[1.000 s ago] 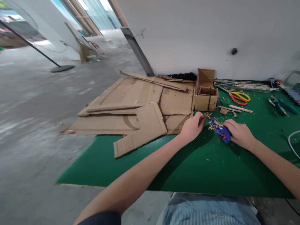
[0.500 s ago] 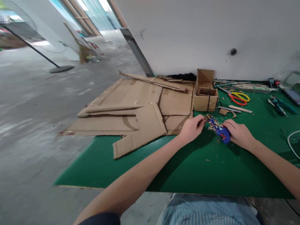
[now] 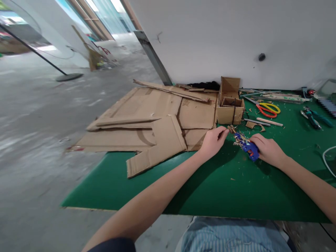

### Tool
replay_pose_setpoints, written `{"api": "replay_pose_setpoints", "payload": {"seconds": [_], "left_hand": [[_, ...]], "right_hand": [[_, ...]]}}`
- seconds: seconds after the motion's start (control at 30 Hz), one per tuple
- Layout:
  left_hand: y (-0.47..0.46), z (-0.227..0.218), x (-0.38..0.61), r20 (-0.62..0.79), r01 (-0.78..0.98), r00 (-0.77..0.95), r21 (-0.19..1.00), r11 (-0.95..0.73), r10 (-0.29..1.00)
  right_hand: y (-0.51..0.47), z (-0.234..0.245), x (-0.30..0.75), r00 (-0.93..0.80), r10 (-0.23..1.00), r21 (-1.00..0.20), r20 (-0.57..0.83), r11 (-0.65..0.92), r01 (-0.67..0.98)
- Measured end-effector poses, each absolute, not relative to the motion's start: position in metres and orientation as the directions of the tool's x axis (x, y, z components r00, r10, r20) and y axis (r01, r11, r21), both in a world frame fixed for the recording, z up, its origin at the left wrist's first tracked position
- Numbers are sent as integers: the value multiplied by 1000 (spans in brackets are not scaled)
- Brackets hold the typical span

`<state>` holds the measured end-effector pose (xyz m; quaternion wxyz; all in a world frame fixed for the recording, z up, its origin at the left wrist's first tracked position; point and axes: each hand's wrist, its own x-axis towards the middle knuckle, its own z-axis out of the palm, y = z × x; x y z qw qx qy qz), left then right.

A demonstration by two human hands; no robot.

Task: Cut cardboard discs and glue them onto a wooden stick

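Observation:
My right hand [image 3: 270,148] is closed around a blue plastic object [image 3: 250,148] with an orange-red part and pale scraps or shavings on its upper side; I cannot tell its exact kind. From its far left end sticks a narrow brownish, brass-coloured piece [image 3: 232,129]. The fingertips of my left hand [image 3: 214,140] are pinched together right beside that end. Whether they grip the piece or only touch it is hard to make out. Both hands are just above the green tabletop [image 3: 210,189].
Cardboard sheets [image 3: 136,105] and an angled cardboard strip [image 3: 160,145] cover the left side. Behind my hands stands a small cardboard box [image 3: 230,113]. Scissors [image 3: 267,109], a pale wooden stick [image 3: 269,121], pliers [image 3: 311,117] and a white cable [image 3: 327,161] lie to the right.
My left fingertips have shifted very slightly left, and the brownish end piece shows a little more. The right hand keeps its hold on the blue object, almost unmoved.

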<state>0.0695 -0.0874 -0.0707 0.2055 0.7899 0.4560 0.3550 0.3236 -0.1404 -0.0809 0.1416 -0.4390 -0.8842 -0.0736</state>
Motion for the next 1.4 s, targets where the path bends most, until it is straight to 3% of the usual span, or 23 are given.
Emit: {"api": "replay_pose_setpoints", "payload": {"seconds": [0.27,0.5,0.6,0.83,1.1,1.4], "left_hand": [[-85,-69,70,292,611,393,626,-485,872],[-90,-70,74,167,768,448,431,-473,879],[-93,-68,77,167,797,424,399,-455,890],[-91,-68,79,190,779,333,497,-383,923],[-87,-69,75,255,654,280,655,-378,925],[-85,-71,73,274,625,353,643,-444,894]], "right_hand": [[-141,-80,323,-565,769,18,297,588,809],[-141,-79,321,-579,765,51,280,591,805],[-141,-79,320,-568,774,28,278,585,811],[-141,-80,319,-561,778,-32,283,593,805],[-140,-82,321,-541,809,7,231,555,832],[-143,-80,323,-583,722,42,371,615,788]]}}
